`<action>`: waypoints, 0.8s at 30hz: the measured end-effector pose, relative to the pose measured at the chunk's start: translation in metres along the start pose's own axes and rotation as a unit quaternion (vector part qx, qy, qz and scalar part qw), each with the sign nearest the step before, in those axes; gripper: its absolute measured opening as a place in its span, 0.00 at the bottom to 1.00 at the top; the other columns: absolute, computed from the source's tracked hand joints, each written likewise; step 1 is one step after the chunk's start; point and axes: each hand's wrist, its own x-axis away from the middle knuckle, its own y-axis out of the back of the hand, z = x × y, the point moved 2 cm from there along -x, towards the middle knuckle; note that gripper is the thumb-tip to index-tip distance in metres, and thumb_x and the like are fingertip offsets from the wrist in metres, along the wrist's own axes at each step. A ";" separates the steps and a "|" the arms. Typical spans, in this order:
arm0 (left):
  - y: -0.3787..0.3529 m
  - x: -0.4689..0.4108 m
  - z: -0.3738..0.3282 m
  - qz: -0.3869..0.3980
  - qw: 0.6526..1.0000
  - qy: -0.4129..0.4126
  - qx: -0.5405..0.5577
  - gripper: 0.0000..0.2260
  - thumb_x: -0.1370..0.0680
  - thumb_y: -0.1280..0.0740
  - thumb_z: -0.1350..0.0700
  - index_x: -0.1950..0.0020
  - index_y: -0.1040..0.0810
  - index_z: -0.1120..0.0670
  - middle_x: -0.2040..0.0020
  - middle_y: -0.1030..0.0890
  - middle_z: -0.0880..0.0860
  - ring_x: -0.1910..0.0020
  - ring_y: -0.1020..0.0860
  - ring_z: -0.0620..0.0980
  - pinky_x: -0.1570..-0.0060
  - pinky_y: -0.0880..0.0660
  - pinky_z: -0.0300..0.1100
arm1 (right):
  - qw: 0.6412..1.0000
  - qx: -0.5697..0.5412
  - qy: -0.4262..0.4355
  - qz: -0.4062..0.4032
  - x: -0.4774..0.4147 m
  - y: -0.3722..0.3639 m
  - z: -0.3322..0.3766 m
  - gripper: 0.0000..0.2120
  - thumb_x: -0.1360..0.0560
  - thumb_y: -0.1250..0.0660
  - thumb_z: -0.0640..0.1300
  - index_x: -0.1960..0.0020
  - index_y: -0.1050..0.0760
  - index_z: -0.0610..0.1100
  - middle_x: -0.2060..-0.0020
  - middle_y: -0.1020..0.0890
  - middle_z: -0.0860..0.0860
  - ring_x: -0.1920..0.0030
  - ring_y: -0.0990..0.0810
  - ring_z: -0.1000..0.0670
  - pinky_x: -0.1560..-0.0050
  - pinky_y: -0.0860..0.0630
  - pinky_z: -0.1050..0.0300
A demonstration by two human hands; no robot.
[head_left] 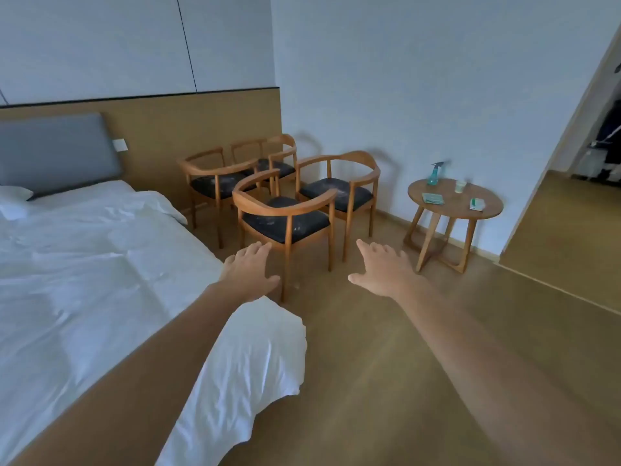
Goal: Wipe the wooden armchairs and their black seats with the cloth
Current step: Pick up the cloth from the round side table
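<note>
Several wooden armchairs with black seats stand grouped in the room's corner. The nearest armchair (285,213) has white dust marks on its seat, as does the one to its right (339,193); two more (208,179) stand behind. A folded green cloth (432,198) lies on the round wooden side table (450,210) at the right. My left hand (250,270) and my right hand (383,269) are both stretched forward with fingers spread, holding nothing, just in front of the nearest armchair and apart from it.
A teal spray bottle (436,174), a small cup (460,186) and a small white-green pack (476,204) share the side table. A bed with white sheets (84,264) fills the left. Wooden floor (386,364) stretches ahead; a doorway (598,146) opens at the right.
</note>
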 end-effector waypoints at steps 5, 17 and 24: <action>0.006 -0.101 -0.009 0.002 1.000 -0.007 0.018 0.32 0.21 0.38 0.46 0.23 0.49 0.52 0.23 0.46 0.53 0.24 0.46 0.55 0.28 0.45 0.55 | 1.000 -0.009 -0.017 0.004 -0.088 0.008 -0.028 0.36 0.23 0.41 0.59 0.23 0.54 0.48 0.25 0.42 0.45 0.26 0.44 0.42 0.28 0.46 0.39; 0.003 -0.331 -0.078 -0.010 0.998 -0.058 0.016 0.32 0.21 0.37 0.48 0.23 0.49 0.53 0.23 0.46 0.54 0.24 0.46 0.56 0.27 0.46 0.54 | 0.999 -0.001 -0.034 0.009 -0.296 0.018 -0.114 0.35 0.23 0.41 0.58 0.23 0.54 0.48 0.25 0.41 0.45 0.26 0.43 0.42 0.29 0.45 0.39; -0.004 -0.475 -0.126 -0.008 0.999 -0.048 0.017 0.31 0.21 0.38 0.49 0.23 0.48 0.53 0.23 0.45 0.54 0.25 0.44 0.56 0.28 0.44 0.54 | 0.998 0.008 -0.052 0.023 -0.424 0.030 -0.195 0.36 0.22 0.42 0.59 0.23 0.55 0.49 0.24 0.45 0.45 0.25 0.47 0.41 0.28 0.47 0.40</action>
